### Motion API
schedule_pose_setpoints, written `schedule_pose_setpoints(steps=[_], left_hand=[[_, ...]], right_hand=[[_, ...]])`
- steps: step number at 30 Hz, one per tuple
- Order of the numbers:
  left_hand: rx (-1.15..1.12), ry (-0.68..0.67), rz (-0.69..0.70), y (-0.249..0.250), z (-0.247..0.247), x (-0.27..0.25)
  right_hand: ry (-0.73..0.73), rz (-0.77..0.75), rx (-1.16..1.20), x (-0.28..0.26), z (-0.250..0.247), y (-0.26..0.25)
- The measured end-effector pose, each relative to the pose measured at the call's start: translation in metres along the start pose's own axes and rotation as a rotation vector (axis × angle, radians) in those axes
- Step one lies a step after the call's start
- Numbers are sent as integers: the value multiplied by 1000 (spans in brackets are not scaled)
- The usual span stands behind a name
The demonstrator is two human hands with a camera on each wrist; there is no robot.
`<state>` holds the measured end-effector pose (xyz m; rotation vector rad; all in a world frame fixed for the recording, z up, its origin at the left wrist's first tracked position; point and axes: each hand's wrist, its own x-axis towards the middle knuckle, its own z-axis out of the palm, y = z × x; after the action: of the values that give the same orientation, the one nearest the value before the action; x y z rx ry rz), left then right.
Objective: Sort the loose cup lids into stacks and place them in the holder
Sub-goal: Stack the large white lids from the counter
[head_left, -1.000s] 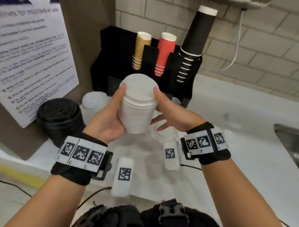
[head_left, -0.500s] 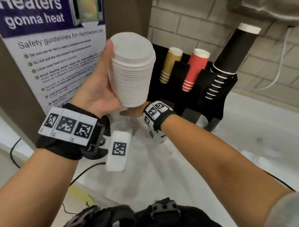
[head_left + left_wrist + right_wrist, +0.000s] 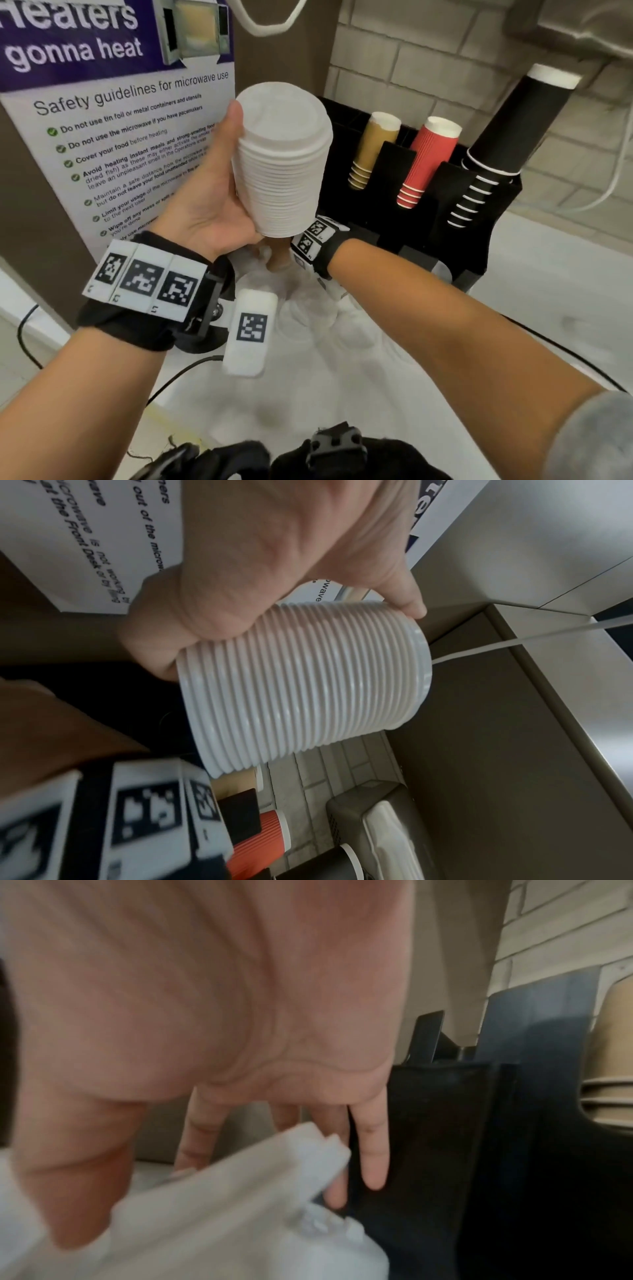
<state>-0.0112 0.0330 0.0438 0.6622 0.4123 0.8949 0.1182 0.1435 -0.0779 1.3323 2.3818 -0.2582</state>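
The left hand grips the lid stack upright and should keep it level, while the right hand, fingers extended, reaches for loose lids.

Rear wall: pale painted block, lit evenly. Left: a brown panel carries a microwave safety poster with a purple header. The white bench runs along the wall. A white cable hangs against the blocks. A metal fixture occupies the upper right corner.
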Motion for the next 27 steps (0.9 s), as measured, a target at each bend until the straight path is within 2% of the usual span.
schedule_pose_setpoints(steps=[3, 5, 8, 10, 13, 15, 17, 20, 24, 27], left_hand=[[-9, 15, 17, 1, 1, 1], [0, 38, 36, 2, 2, 0], [-5, 61, 57, 4, 3, -2], [-23, 83, 64, 5, 3, -3], [-38, 72, 50, 5, 4, -5], [-36, 58, 43, 5, 5, -6], [-13, 39, 48, 3, 5, -8], [-7, 16, 44, 1, 0, -10], [-24, 23, 21, -3, -8, -10], [2, -4, 13, -7, -8, -9]], right_hand=[[-254, 87, -91, -22, -5, 5], [-332, 106, -218, -41, -6, 12], [-425, 92, -208, -69, -14, 15], [-367, 85, -154, -80, -25, 9], [-94, 46, -56, -75, -28, -12], [-13, 24, 4, -62, -16, -32], [-50, 8, 97, -54, -3, -50], [-116, -2, 91, -52, 10, -57], [-237, -45, 36, -69, 11, -43], [-235, -19, 120, -91, 9, -26]])
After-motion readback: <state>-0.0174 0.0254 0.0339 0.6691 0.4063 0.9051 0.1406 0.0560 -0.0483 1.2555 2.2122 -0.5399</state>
